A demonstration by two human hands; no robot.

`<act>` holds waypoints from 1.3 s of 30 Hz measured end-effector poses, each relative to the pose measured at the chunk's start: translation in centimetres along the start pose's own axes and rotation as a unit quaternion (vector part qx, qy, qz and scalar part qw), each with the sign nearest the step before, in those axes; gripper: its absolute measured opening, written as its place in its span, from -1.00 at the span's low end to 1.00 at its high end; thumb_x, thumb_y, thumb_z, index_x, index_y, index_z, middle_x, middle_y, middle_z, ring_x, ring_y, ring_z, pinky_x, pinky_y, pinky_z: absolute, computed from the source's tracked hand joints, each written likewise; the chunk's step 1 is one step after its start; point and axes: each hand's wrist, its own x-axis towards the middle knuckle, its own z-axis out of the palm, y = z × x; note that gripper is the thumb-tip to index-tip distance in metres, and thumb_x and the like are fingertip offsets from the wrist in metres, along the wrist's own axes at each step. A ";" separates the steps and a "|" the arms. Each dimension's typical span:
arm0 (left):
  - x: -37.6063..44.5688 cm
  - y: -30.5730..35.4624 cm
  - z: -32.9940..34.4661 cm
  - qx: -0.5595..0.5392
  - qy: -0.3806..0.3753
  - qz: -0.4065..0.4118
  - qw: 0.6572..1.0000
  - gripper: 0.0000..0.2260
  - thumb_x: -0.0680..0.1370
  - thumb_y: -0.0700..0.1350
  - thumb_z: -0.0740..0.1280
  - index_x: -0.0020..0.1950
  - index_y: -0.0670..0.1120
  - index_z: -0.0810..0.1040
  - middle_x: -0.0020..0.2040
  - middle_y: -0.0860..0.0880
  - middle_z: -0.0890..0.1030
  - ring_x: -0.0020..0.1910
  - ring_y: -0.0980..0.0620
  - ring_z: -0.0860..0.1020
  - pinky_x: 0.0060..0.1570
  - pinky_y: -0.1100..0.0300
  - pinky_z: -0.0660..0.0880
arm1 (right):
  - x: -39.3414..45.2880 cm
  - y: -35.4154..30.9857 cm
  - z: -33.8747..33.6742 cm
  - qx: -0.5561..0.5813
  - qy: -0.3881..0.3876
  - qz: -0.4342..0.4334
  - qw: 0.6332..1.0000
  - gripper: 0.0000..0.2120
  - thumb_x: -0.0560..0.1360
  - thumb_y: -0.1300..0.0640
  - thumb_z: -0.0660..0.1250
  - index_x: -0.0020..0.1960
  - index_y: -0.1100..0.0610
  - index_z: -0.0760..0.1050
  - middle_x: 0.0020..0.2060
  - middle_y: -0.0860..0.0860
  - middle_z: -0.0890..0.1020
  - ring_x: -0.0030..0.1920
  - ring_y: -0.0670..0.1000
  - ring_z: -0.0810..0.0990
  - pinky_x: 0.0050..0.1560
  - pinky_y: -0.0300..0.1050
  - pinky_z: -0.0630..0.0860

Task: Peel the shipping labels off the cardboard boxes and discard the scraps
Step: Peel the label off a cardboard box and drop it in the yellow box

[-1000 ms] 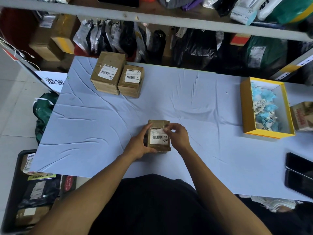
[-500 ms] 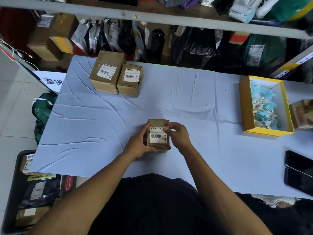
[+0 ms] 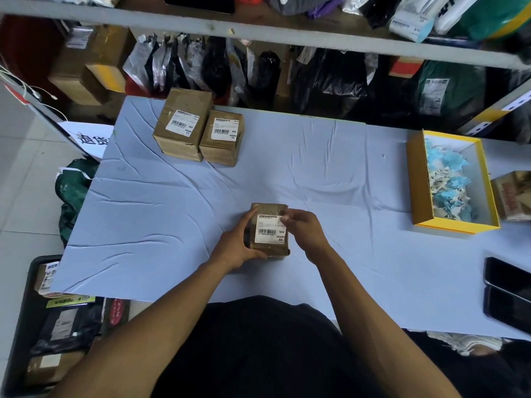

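Observation:
A small brown cardboard box (image 3: 268, 209) stands near the table's front middle, carrying a white shipping label (image 3: 270, 232) with a barcode. My left hand (image 3: 237, 244) grips the box's left side. My right hand (image 3: 307, 229) pinches the label's top right corner with thumb and fingertips; that corner looks slightly lifted. Two more brown boxes stand side by side at the back left, the larger box (image 3: 181, 129) and the smaller box (image 3: 222, 137), each with a label on top.
The light blue table cloth (image 3: 330, 182) covers the table. A yellow tray (image 3: 416, 193) at the right holds blue and white paper scraps. Another box (image 3: 513, 195) sits at the right edge, two dark phones (image 3: 507, 294) at front right. Shelves of parcels stand behind.
My right hand's fingers have shifted onto the label's top right corner and started lifting it. The left hand stays on the box, which has barely moved.

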 end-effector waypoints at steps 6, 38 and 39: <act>0.0 0.2 -0.1 0.002 -0.004 -0.001 1.000 -0.01 0.31 -0.05 0.61 0.50 0.34 0.04 0.39 -0.01 0.49 0.29 -0.07 0.52 0.22 0.09 0.49 | -0.2 -0.7 -0.2 0.075 -0.003 0.031 0.997 -0.85 0.56 0.28 0.27 -0.11 0.26 0.60 -0.06 0.23 0.67 -0.03 0.10 0.61 0.25 0.20 0.49; 5.2 2.2 -2.9 0.106 -0.034 0.064 0.992 -0.17 0.36 0.06 0.54 0.51 0.09 0.17 0.50 -0.02 0.25 0.47 -0.06 0.25 0.38 -0.01 0.35 | 4.7 0.9 -1.8 -0.237 -0.124 -0.158 0.951 0.16 0.29 -0.01 0.58 0.55 -0.17 -0.22 0.50 -0.01 0.23 0.44 0.02 0.29 0.33 -0.04 0.36; 4.9 2.1 -2.9 0.147 -0.070 0.066 0.985 0.01 0.30 0.10 0.58 0.56 0.10 0.00 0.56 0.01 0.09 0.52 -0.05 0.10 0.44 -0.03 0.25 | 4.4 1.4 -2.3 -0.265 -0.151 -0.160 0.939 0.25 0.22 -0.01 0.61 0.55 -0.17 -0.26 0.54 -0.06 0.09 0.50 0.03 0.16 0.41 -0.02 0.28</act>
